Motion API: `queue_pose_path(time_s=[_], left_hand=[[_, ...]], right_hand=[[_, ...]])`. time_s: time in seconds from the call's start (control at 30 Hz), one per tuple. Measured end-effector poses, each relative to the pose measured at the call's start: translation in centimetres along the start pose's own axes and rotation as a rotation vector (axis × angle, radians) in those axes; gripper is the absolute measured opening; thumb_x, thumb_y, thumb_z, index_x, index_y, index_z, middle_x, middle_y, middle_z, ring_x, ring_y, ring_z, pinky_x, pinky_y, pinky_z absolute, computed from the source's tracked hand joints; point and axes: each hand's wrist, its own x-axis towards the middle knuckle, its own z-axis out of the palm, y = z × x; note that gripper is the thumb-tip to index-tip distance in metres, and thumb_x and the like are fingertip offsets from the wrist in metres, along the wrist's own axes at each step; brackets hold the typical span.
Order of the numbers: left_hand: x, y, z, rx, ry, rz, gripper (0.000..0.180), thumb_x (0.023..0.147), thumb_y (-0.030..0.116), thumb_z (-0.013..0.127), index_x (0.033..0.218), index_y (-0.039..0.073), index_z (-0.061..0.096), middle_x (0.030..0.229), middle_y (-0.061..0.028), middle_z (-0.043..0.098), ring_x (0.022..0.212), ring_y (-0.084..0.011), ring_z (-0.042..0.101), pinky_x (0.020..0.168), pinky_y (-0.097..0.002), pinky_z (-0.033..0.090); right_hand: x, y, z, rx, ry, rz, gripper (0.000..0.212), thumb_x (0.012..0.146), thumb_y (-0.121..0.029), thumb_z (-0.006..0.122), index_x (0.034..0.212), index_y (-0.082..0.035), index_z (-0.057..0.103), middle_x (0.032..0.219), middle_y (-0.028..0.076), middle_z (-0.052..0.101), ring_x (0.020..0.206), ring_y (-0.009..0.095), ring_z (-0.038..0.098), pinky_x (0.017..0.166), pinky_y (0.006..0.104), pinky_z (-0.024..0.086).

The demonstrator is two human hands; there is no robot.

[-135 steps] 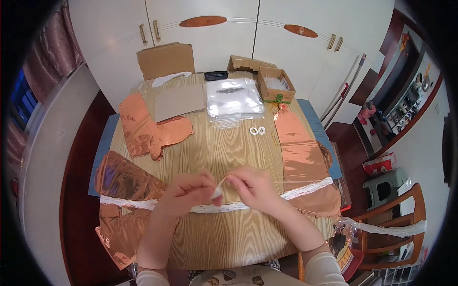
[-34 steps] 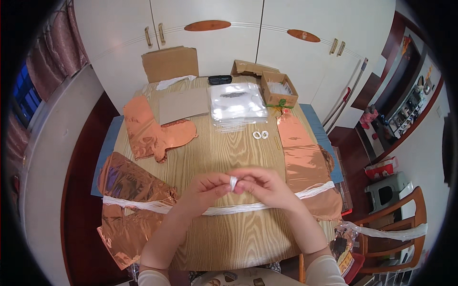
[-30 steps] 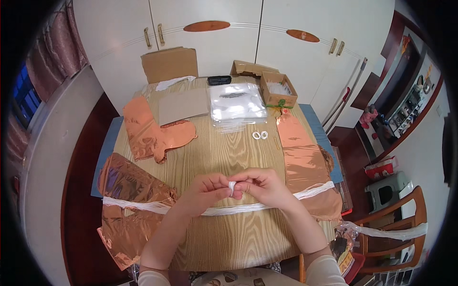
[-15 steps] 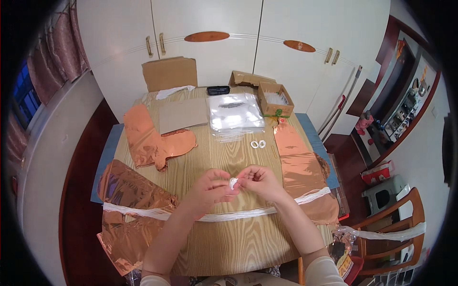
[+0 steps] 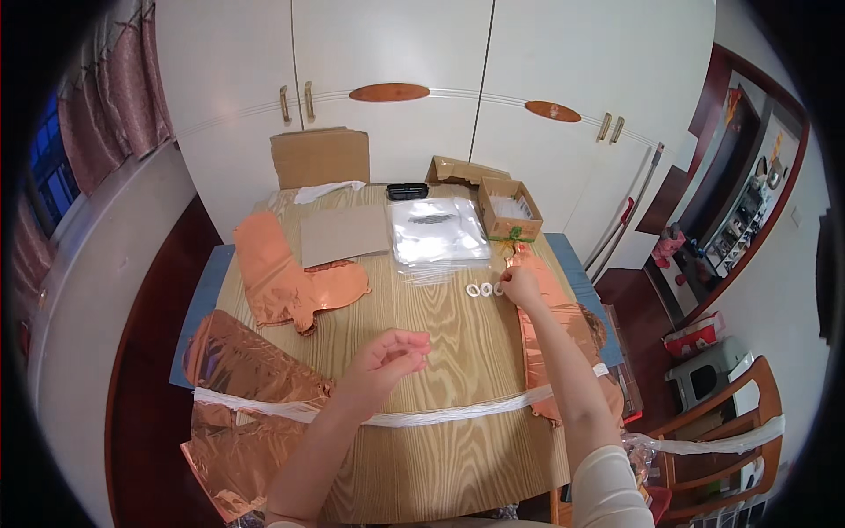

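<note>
Right hand now beyond long white string bundle, narrowed fingers at third small white coiled ring, grip unclear; three look wound, bundle remains; left hand half-open, empty.

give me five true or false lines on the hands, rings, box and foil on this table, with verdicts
1. The right hand is at the right end of the row of white rings. True.
2. The left hand pinches a white ring. False: no ring shows between the left hand's thumb and fingers.
3. The bundle of white strands lies across copper foil on the left. True.
4. The open box stands left of the stack of clear plastic. False: the open box stands right of the stack of clear plastic.
5. The black case is near the table's far edge. True.
</note>
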Motion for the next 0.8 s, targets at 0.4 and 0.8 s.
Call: queue_pose_path(time_s=[0.4, 0.8], left_hand=[[-0.4, 0.8, -0.1, 0.044, 0.003, 0.043, 0.018, 0.085, 0.003, 0.047, 0.101, 0.003, 0.055, 0.118, -0.0117, 0.05, 0.107, -0.0188, 0.05, 0.089, -0.0334, 0.042], [-0.4, 0.3, -0.5, 0.114, 0.031, 0.113, 0.02, 0.084, 0.007, 0.054, 0.103, 0.003, 0.055, 0.102, -0.0026, 0.057, 0.094, -0.0079, 0.051, 0.083, -0.0241, 0.04]], right_hand=[[0.2, -2.3, 1.7, 0.027, -0.061, 0.115, 0.014, 0.07, -0.013, 0.061, 0.079, -0.004, 0.067, 0.071, 0.013, 0.065, 0.066, 0.024, 0.063, 0.062, 0.0339, 0.049], [-3.4, -5.6, 0.2, -0.078, 0.061, -0.201, 0.018, 0.077, -0.011, 0.052, 0.088, -0.002, 0.064, 0.084, 0.017, 0.062, 0.076, 0.032, 0.059, 0.072, 0.0389, 0.048]])
